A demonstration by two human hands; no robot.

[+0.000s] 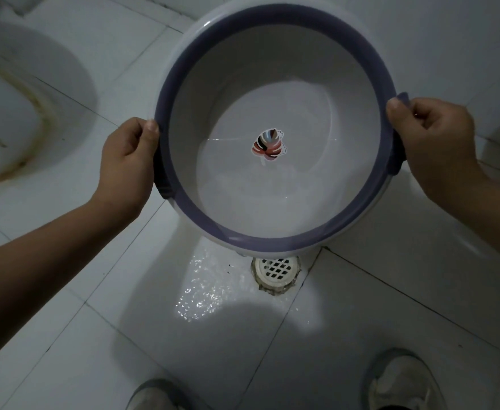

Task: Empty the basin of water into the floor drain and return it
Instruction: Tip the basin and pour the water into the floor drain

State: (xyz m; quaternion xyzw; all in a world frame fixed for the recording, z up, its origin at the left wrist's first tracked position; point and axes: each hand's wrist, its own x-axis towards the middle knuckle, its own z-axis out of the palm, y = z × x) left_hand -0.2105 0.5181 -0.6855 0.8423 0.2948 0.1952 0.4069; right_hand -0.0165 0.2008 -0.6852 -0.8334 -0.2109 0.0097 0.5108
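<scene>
A round white basin with a purple rim and a leaf sticker on its bottom hangs in the air over the floor, tipped toward me. Water pools in its near half, up to a line across the sticker. My left hand grips the purple handle on its left side, and my right hand grips the handle on its right. Just below the basin's near rim lies the white grated floor drain. The tiles beside the drain glisten wet.
A stained squat toilet pan fills the upper left. A white wall or fixture stands at the upper right. My two shoes show at the bottom edge on the white tiled floor.
</scene>
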